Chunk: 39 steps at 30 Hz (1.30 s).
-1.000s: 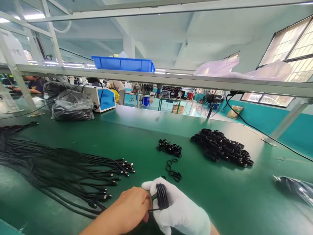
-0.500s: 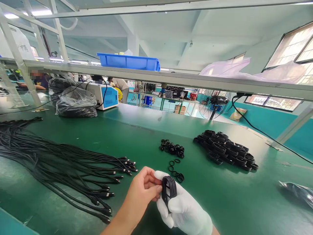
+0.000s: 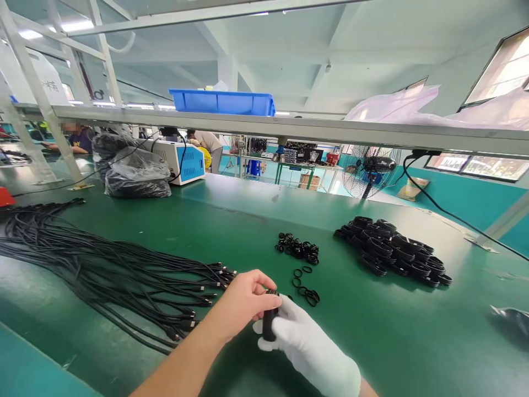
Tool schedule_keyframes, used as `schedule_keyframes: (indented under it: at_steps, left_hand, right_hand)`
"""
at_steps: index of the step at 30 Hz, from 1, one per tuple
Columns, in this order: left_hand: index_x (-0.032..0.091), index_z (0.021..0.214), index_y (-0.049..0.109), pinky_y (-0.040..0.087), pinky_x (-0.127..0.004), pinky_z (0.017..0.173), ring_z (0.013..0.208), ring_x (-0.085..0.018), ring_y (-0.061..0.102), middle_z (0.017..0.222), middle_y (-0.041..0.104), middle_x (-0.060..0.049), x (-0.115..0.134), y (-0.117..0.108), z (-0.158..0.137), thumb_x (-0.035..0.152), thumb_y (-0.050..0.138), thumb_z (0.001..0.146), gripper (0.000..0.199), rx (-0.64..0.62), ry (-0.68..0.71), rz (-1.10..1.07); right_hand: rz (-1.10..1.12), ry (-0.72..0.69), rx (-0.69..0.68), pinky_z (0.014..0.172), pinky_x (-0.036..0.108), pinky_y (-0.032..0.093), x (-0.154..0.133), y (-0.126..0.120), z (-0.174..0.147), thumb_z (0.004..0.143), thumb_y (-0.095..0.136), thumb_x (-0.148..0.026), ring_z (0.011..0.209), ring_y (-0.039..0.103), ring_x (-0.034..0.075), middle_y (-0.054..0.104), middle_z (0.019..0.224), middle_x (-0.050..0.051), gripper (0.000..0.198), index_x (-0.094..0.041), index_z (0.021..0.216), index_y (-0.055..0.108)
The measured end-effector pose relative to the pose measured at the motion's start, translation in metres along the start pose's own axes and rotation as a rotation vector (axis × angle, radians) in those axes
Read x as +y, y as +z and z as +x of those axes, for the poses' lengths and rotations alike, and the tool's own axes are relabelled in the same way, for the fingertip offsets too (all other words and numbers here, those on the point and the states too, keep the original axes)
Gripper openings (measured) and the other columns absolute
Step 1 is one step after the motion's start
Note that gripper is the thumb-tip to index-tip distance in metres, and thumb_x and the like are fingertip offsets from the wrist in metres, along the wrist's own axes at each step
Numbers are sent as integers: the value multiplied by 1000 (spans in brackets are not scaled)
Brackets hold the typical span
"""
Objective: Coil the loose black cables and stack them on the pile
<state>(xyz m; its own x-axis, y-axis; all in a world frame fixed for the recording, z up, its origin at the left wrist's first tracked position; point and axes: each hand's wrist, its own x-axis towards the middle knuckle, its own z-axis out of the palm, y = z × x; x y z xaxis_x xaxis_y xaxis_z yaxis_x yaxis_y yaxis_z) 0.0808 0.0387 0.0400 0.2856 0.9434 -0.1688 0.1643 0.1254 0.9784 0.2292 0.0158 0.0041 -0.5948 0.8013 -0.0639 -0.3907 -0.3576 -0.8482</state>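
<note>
Green tabletop [image 3: 372,347] spreads before us, loose black cables [image 3: 124,266] on the left, a pile of coils [image 3: 392,252] on the right. At near centre, our left hand [image 3: 247,302] and right hand [image 3: 303,335] (white-gloved) both grasp one black coil [image 3: 269,326].

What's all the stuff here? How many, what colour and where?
Table: one, green, in front
Loose cables: many, black, table's left
Cable coils: pile, black, table's right
Rings: many, black, middle
Bin: one, blue, on shelf
Plastic sheeting: some, pinkish, shelf's right
Machine: one, white and blue, back left
Plastic bags: about two, dark, beside machine
Fan: one, black, beyond table
People: at least two, dark and pale clothes, background
Held coil: one, black, front centre
Left hand: one, bare, on coil
Right hand: one, white glove, on coil
</note>
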Motion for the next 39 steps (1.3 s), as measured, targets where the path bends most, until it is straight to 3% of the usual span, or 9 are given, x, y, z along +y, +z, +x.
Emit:
schedule_keyframes:
  at_steps: [3, 5, 9, 12, 20, 25, 28, 35, 39]
  left_hand:
    - [14, 88, 54, 43, -24, 50, 50, -11, 53, 61, 55, 4, -6, 4, -1, 34, 59, 73, 26, 127, -11, -75]
    - [14, 82, 53, 41, -23, 48, 48, -9, 50, 66, 57, 2, -9, 5, -6, 38, 53, 77, 24, 150, -13, -77]
    - [15, 71, 53, 30, -19, 45, 49, -7, 42, 56, 49, 6, -15, 9, -18, 34, 60, 72, 20, 5, -48, -38]
    - [15, 68, 51, 28, -18, 46, 51, -7, 42, 56, 47, 6, -21, 14, -19, 32, 63, 68, 20, 17, -47, -84]
    - [16, 65, 49, 38, -22, 53, 50, -9, 46, 54, 51, 5, -25, 13, -16, 31, 60, 70, 19, -67, -20, -110]
    - [20, 81, 60, 43, -26, 60, 63, -15, 55, 74, 60, 0, -19, 13, -23, 26, 47, 78, 14, 263, 115, 374]
    - [24, 94, 61, 45, -27, 69, 72, -16, 57, 89, 61, -2, -22, 18, -23, 9, 43, 71, 32, 337, 292, 521]
    - [22, 76, 67, 45, -25, 60, 66, -16, 59, 72, 63, 0, -40, 25, -16, 8, 42, 71, 29, 476, 307, 479]
    - [20, 74, 66, 44, -24, 60, 66, -15, 58, 72, 63, 0, -36, 22, -10, 8, 42, 69, 27, 455, 275, 442]
  right_hand:
    - [-172, -44, 133, 71, 28, 41, -1, 1, 2, 65, 71, -21, 81, 51, 14, 53, 90, 2, 39, -18, 99, 52]
    - [-144, -4, 113, 70, 30, 42, -2, 0, 1, 67, 70, -25, 84, 53, 16, 53, 96, 4, 41, -17, 102, 49]
    - [-207, 15, 9, 67, 29, 41, -6, -1, 1, 65, 68, -25, 79, 56, 16, 58, 85, 3, 34, -15, 92, 50]
    - [-280, 82, 102, 62, 27, 40, -8, 0, 0, 59, 69, -18, 70, 54, 13, 58, 77, 1, 33, -15, 86, 49]
    - [-54, 108, 37, 66, 29, 45, 3, -5, -1, 59, 77, -25, 76, 57, 14, 57, 78, 1, 42, -15, 87, 47]
    - [-14, 152, 37, 66, 28, 46, 1, -1, 0, 57, 77, -22, 79, 59, 15, 57, 94, 4, 47, -15, 96, 52]
    - [-29, 156, 19, 64, 26, 46, 1, 1, 0, 54, 78, -19, 77, 58, 13, 56, 94, 3, 49, -15, 97, 54]
    - [39, 162, -62, 68, 27, 47, 6, 1, -2, 55, 79, -25, 80, 60, 14, 56, 96, 3, 56, -16, 104, 54]
    - [36, 125, -58, 68, 27, 47, 6, 2, -1, 58, 77, -25, 78, 59, 14, 56, 94, 4, 53, -15, 104, 53]
